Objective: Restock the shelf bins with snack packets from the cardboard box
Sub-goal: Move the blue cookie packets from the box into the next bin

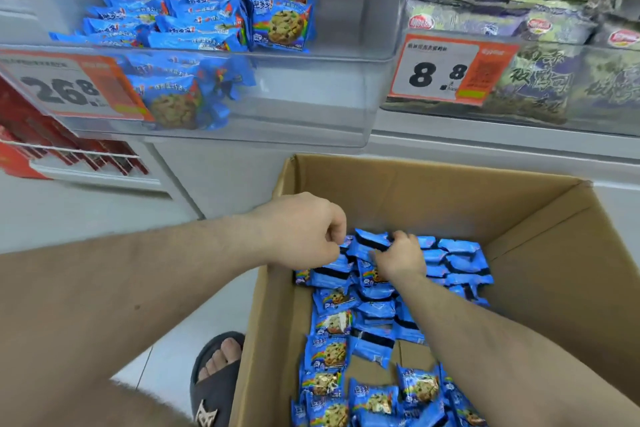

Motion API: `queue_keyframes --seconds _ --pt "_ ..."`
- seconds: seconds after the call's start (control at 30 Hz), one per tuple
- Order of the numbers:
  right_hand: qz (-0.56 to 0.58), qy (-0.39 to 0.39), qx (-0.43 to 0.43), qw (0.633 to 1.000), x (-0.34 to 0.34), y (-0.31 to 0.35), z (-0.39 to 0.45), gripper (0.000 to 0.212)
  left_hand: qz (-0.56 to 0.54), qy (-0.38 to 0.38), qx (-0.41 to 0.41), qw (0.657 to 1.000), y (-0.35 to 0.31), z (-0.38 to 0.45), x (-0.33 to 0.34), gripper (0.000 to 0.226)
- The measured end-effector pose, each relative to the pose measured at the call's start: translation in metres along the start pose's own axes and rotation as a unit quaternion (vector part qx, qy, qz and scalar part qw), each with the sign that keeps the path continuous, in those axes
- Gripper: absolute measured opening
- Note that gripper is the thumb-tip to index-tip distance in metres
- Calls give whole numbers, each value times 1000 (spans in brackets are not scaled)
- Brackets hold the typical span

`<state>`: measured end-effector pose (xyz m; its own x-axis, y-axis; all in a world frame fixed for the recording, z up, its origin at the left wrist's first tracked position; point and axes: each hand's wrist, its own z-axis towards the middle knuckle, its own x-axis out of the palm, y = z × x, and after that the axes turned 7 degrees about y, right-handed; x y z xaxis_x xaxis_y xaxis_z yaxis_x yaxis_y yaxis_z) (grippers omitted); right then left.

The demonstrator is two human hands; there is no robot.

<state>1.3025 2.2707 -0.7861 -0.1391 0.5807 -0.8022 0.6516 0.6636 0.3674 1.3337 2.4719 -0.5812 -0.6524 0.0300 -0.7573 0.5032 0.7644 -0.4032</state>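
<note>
Right hand (401,258) curls onto packets (372,243) in the box (540,274); left hand (311,229), fingers curled, pinches their left edge; bin (311,94) lies upper left.

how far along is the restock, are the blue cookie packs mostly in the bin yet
Partly done: the clear bin holds blue packets on its left side only. In hand: the left hand and right hand grip packets in the cardboard box. Left: many box packets remain.
</note>
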Motion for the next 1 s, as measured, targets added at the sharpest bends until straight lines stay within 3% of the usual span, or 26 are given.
queue_keyframes --seconds 0.13,0.17,0.23,0.3,0.37,0.47,0.53,0.6,0.67,0.73,0.83,0.9,1.0 --pt "-6 1 -20 1000 2 -1 -3 35 -70 -26 -10 997 -4 7 1 11" --pt "13 -2 -32 999 -1 -2 -8 28 -148 -35 -27 988 -7 9 1 9" --pt "39 -41 -111 992 -8 -9 -21 21 -345 -26 -64 936 -12 9 1 6" --pt "42 -130 -272 952 -18 -16 -41 33 -446 4 -102 889 -14 9 3 18" --pt "45 -204 -407 889 -30 -18 -61 44 -464 34 -129 876 -14 9 8 41" --pt "69 -242 -487 837 -43 -5 -92 24 -494 63 -125 858 -16 8 15 66" --pt "86 -246 -507 821 -46 6 -105 18 -505 46 -112 855 -19 8 19 61" --pt "114 -237 -505 822 -44 11 -106 23 -489 6 -103 866 -19 8 21 51" --pt "153 -226 -452 849 -41 5 -94 35 -431 -49 -94 896 -17 8 19 45" --pt "138 -214 -342 905 -41 -11 -73 35 -365 -83 -85 923 -13 6 14 42" --pt "31 -86 -168 982 -36 -38 -44 18 -322 -70 -59 942 -6 5 8 40" --pt "-7 -6 -133 991 -26 -44 -33 18 -321 -60 -53 944 -3 6 6 38" --pt "-80 54 -147 984 -5 -37 -22 27 -310 -56 -47 948 1 10 4 38"
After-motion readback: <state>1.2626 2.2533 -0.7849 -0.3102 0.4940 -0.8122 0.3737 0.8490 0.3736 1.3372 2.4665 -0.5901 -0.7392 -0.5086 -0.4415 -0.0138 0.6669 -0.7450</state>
